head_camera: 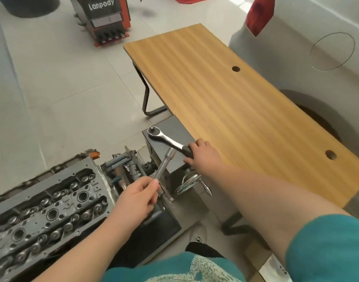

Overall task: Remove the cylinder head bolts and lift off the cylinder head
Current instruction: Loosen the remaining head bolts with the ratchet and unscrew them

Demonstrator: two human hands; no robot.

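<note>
A white car body (309,27) with a red tail lamp fills the upper right corner, its wheel arch dark behind the far edge of the long wooden desk (225,94), which runs diagonally across the middle and has two round holes in its top. On the pale tiled floor (52,78) at the top stands a red and black machine (107,19) lettered "Lanpody". At lower left lies the cylinder head (46,212), grey metal with its valve springs and round bores facing up, well to the left of the desk and beside a dark metal stand (170,159) that carries a small handwheel. The right hand (203,153) reaches out over the top of that stand at the desk's near corner, its fingers curled round the black grip of a chrome ratchet wrench (166,138), whose round head points away to the left above the stand's top. The left hand (136,198), nearer the cylinder head, pinches the lower end of a long socket extension (164,165) between thumb and fingers, the bar tilted up and to the right toward the ratchet handle.
</note>
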